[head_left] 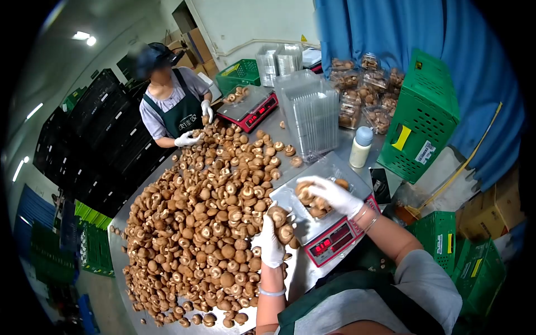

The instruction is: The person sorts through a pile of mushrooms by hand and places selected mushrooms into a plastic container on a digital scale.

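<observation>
My left hand [271, 244], in a white glove, is closed around a few brown shiitake mushrooms [281, 223] at the right edge of the big mushroom heap [206, 218]. Over a clear plastic tray [339, 166] bends my right hand [330, 195], also gloved. Its fingers curl onto shiitake mushrooms [318, 211] inside the tray; the fingertips are partly hidden among them. Beneath the tray is a red digital scale [334, 244] with a metal plate and lit red digits.
Across the table, a co-worker [176, 106] handles mushrooms beside a second red scale [258, 116]. Stacked clear trays [309, 117], a white bottle [361, 147], a phone [380, 186], packed mushroom boxes [368, 89] and an upended green crate [421, 114] stand beyond my scale.
</observation>
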Available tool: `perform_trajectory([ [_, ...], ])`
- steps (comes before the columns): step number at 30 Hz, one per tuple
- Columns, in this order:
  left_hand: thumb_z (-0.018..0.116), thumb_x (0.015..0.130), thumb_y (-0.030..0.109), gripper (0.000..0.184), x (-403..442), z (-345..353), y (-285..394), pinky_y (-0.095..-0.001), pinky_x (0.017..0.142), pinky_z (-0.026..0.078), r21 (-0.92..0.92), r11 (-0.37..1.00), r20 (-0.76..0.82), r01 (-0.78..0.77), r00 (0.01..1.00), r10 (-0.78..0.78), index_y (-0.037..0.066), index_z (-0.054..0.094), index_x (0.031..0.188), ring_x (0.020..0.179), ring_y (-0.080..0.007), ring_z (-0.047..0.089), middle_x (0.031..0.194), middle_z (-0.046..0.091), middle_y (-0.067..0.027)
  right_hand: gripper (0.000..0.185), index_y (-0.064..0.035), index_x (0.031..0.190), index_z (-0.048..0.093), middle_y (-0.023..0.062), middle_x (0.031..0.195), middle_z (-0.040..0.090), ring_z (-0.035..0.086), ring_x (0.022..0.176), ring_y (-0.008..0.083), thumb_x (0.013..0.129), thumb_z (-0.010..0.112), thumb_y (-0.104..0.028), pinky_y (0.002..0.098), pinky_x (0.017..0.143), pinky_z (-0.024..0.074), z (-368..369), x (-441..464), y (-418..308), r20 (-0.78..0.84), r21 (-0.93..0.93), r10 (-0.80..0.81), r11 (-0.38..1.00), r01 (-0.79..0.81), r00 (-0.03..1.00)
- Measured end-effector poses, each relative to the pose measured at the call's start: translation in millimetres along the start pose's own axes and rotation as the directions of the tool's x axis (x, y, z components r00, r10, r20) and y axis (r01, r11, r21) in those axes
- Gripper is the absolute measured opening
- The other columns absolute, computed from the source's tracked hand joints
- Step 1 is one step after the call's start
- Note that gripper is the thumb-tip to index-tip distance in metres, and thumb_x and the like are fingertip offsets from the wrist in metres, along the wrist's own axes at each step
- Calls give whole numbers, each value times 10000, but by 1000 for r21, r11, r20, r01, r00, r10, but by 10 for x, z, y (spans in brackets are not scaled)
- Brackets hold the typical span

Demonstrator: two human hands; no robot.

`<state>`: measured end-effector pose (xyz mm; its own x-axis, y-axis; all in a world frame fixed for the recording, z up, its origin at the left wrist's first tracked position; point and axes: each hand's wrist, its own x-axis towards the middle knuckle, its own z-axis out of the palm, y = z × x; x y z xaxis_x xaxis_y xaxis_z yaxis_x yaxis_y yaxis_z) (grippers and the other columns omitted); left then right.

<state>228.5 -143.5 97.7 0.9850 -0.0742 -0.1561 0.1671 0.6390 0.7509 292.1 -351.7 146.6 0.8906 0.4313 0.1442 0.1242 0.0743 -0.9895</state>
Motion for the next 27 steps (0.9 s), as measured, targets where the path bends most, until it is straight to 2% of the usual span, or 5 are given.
perform_trajectory([
  [9, 509, 939, 264, 506, 409, 758, -333, -300, 965, 407, 207, 959, 42, -196, 981, 191, 86, 358, 1388, 1143, -188, 496, 1303, 469, -91, 319, -75, 1183, 568, 153, 1086, 579, 548, 1017, 305, 883, 558, -184, 348, 906, 426, -847, 4, 108, -137, -643, -255, 758, 110, 957],
  [11, 587, 875, 214, 518, 533, 817, -362, -369, 995, 375, 839, 369, 184, -399, 848, 497, 62, 437, 1346, 1168, -278, 475, 1315, 465, -149, 342, -63, 1194, 561, 157, 1173, 547, 499, 1131, 305, 905, 540, -245, 370, 970, 384, -875, -45, 215, -92, -655, -150, 753, 54, 984],
  [15, 630, 862, 100, 597, 626, 751, -577, -343, 983, 398, 942, 110, 221, -317, 834, 506, 98, 365, 1397, 1224, -213, 408, 1379, 367, -103, 335, -26, 1194, 546, 159, 1173, 545, 497, 1161, 277, 965, 447, -250, 345, 997, 359, -985, -97, 304, -199, -492, -306, 853, 175, 931],
  [18, 617, 862, 75, 590, 457, 944, -396, -337, 972, 412, 639, 715, -66, -283, 906, 417, 89, 364, 1394, 1168, -209, 459, 1332, 439, -106, 303, -12, 1161, 558, 144, 1136, 577, 535, 1100, 268, 970, 448, -220, 342, 955, 393, -1164, -142, 313, -288, -428, -358, 878, 215, 888],
  [27, 478, 948, 400, 465, -193, 243, -112, -389, 908, 472, -36, 934, -361, -356, 876, 320, 30, 491, 1229, 1071, -239, 546, 1185, 543, -120, 297, -18, 1166, 552, 134, 1160, 575, 547, 1089, 265, 940, 505, -205, 334, 938, 407, -1433, -87, 277, -291, -443, -216, 894, 69, 932],
])
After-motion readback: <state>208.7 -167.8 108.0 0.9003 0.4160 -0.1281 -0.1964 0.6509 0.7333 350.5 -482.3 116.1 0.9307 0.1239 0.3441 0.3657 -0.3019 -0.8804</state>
